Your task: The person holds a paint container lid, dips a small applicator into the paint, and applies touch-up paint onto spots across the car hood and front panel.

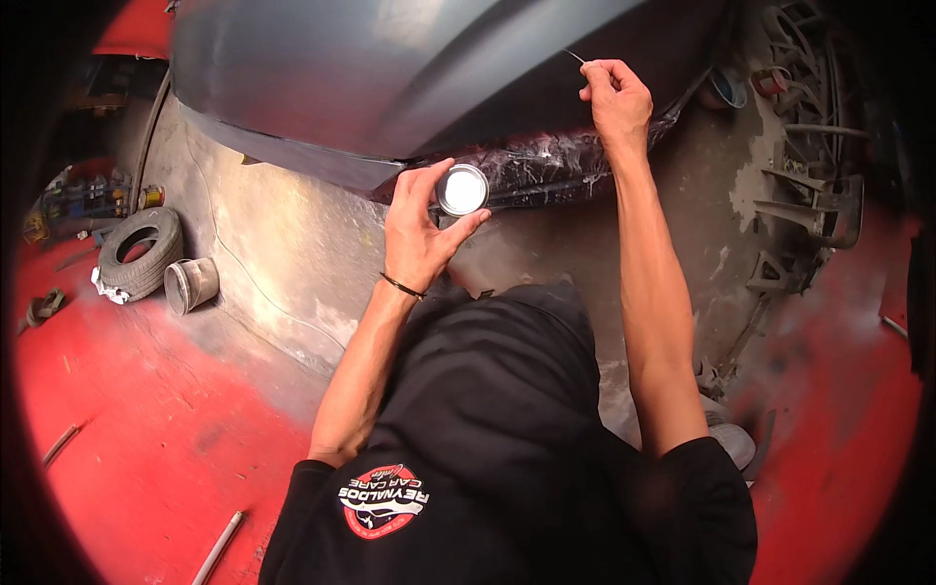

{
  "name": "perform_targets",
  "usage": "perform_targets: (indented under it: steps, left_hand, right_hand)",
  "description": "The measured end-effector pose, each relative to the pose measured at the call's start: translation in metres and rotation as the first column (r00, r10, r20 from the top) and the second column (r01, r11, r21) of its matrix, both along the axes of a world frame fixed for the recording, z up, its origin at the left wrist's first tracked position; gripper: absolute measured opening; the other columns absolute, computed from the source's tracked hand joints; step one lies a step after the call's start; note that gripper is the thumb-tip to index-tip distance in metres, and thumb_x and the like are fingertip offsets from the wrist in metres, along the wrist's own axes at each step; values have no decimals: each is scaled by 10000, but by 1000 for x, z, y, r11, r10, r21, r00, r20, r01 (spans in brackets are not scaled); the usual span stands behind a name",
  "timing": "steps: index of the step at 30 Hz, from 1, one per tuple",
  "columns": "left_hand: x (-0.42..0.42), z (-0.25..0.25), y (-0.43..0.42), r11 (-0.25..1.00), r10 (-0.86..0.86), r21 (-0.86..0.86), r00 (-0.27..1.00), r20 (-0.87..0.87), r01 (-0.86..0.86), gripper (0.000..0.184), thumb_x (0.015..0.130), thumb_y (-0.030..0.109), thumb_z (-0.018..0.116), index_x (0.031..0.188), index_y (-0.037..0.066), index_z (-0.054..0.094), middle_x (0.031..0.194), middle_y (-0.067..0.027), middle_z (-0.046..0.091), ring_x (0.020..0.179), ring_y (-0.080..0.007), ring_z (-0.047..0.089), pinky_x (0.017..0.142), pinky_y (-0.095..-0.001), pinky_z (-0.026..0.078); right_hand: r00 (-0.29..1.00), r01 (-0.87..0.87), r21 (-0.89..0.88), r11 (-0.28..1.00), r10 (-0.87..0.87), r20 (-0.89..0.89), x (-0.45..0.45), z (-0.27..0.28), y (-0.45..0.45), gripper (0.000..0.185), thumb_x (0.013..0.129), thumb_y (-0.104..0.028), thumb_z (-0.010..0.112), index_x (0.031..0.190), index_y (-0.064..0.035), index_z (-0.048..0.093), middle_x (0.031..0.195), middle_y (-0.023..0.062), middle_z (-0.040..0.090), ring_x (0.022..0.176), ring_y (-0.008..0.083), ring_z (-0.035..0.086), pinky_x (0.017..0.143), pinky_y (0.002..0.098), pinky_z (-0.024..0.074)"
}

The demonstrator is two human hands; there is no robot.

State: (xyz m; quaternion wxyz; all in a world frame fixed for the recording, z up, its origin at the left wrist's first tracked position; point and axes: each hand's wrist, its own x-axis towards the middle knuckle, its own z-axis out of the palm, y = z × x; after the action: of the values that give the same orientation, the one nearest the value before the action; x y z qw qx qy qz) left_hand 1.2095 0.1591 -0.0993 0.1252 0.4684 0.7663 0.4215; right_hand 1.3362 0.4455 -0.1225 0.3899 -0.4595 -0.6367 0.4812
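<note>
My left hand (417, 229) is closed round the side of a small round metal tin (462, 190), thumb on one side and fingers on the other. White shows inside the tin's rim. Further up and to the right, my right hand (620, 102) pinches a thin, dark, stick-like tool (575, 57); its exact kind is too small to make out. The tool's tip points up and left over a dark grey car body panel (390, 78). Whether the tip touches the panel I cannot tell. Crinkled plastic film (546, 166) hangs along the panel's lower edge.
On the left floor lie a tire (141, 253) and a dirty bucket (192, 284). Car parts (809, 205) line the right side. A blue-rimmed container (726, 88) stands near the panel. A pale rod (218, 548) lies on the red floor at lower left.
</note>
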Motion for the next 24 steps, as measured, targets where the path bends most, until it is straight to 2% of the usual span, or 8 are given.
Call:
perform_targets:
  steps: [1,4,6,9,13,18,20,24]
  left_hand:
    - [-2,5,0,1000,-13,4,1000,9,13,741,772,187,996,1427,45,680,1226,-127,680,1029,-250,638,909,-378,551]
    - [-13,12,-8,994,-97,50,995,-21,98,752,773,189,997,1437,48,674,1245,-134,682,1064,-260,653,912,-380,555]
    - [-18,22,-14,989,-143,21,990,-16,143,784,768,188,997,1463,60,656,1277,-145,674,1092,-270,669,926,-385,564]
    - [-27,33,-17,975,-220,16,975,-14,221,797,758,188,996,1466,65,653,1306,-154,664,1136,-288,684,979,-405,578]
    - [-39,40,-15,940,-340,18,940,7,340,803,758,184,995,1473,70,647,1318,-167,652,1178,-320,679,1000,-419,573]
    - [-26,33,8,861,-508,58,860,53,505,806,761,220,992,1474,83,643,1276,-164,661,1154,-336,672,984,-427,569]
    - [-12,33,18,828,-561,50,825,67,559,805,760,250,988,1471,87,648,1274,-168,665,1128,-344,685,962,-429,569]
    - [26,29,37,805,-593,63,802,65,590,799,760,256,991,1465,86,655,1286,-163,670,1137,-345,696,966,-434,577]
  right_hand:
    - [1000,0,-35,999,-1,-30,6,-3,-5,200,1006,-224,739,999,-33,798,756,-18,697,730,63,657,695,234,483]
    - [980,36,-127,991,-60,-191,34,-32,-37,190,1021,-198,722,1009,-17,776,764,-9,700,699,61,658,650,241,487]
    - [992,56,-217,975,-78,-95,66,-58,-76,186,1061,-185,679,1046,-18,760,817,8,695,743,93,667,738,241,521]
    - [976,202,-390,898,-216,8,129,-121,-156,196,1073,-215,668,1063,-41,757,816,0,676,716,86,653,697,244,512]
    - [794,505,-682,529,-594,127,238,-198,-295,168,1055,-235,697,1079,-75,739,813,-26,621,681,99,644,658,282,593]
    - [472,729,-680,78,-777,417,356,-231,-483,132,986,-297,676,948,-171,665,788,-34,565,704,143,608,674,341,552]
    - [415,739,-673,-26,-770,485,378,-222,-534,223,980,-346,673,1059,-138,695,905,10,609,763,181,618,756,371,546]
    - [396,728,-682,-72,-768,504,390,-225,-567,216,969,-337,674,1072,-148,680,941,8,600,767,183,608,769,373,541]
